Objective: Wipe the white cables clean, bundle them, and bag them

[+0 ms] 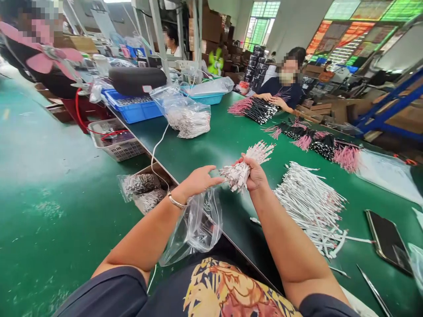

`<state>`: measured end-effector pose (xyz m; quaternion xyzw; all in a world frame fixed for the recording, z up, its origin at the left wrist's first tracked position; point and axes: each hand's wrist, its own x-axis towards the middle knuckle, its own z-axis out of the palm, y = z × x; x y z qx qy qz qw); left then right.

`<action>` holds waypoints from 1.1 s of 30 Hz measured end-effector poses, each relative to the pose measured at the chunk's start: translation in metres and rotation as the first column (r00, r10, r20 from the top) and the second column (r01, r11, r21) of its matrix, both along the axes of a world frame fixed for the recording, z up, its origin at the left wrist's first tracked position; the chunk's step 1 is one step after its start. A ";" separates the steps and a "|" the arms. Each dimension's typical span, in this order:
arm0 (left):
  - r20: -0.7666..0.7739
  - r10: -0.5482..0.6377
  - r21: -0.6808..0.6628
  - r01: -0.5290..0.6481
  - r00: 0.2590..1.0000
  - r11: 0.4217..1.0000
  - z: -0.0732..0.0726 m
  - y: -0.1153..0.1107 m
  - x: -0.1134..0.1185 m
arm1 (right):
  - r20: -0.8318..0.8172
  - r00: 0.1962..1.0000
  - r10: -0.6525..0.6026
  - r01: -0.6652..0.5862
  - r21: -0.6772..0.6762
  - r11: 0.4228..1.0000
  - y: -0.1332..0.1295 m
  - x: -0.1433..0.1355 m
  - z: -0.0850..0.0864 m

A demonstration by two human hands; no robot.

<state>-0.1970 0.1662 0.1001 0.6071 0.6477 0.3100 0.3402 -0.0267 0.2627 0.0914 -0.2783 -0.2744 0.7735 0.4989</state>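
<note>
A bundle of short white cables (236,175) with pinkish ends is gripped in my right hand (256,174), held above the green table. My left hand (200,179) is just left of the bundle, thumb and fingers apart, its fingertips close to the cable ends. Whether they touch the cables I cannot tell. Below my left wrist, a clear plastic bag (201,222) hangs over the table's edge. To the right of my right forearm lies a large pile of similar white cables (309,202).
A phone (388,237) and tweezers (373,288) lie at the right. Bagged white cables (188,119) and a blue tray (137,108) stand further back. Across the table (221,149), a person (286,83) handles black-and-pink cables (257,109). A box of bagged parts (147,191) sits below the left edge.
</note>
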 end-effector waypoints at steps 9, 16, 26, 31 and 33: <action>0.029 -0.063 -0.005 0.063 0.998 0.998 0.000 0.003 0.009 | -0.122 0.992 0.013 -0.034 -0.173 0.984 -0.008 0.003 0.006; -0.080 -0.128 -0.123 0.117 0.989 0.985 0.043 0.002 -0.030 | -0.098 0.995 0.036 -0.039 -0.025 0.999 -0.007 0.021 0.025; -0.399 0.122 0.338 0.022 0.909 0.941 0.156 -0.037 -0.002 | 0.007 0.997 0.073 -0.067 0.477 0.876 -0.088 0.012 0.137; -0.272 0.074 0.615 0.115 0.959 0.780 0.172 -0.026 0.034 | 0.015 0.934 -0.356 0.256 0.667 0.700 -0.098 -0.004 0.136; -0.140 -0.009 0.670 0.101 0.990 0.735 0.166 -0.015 0.048 | -0.006 0.870 -0.493 0.348 0.716 0.606 -0.090 -0.007 0.122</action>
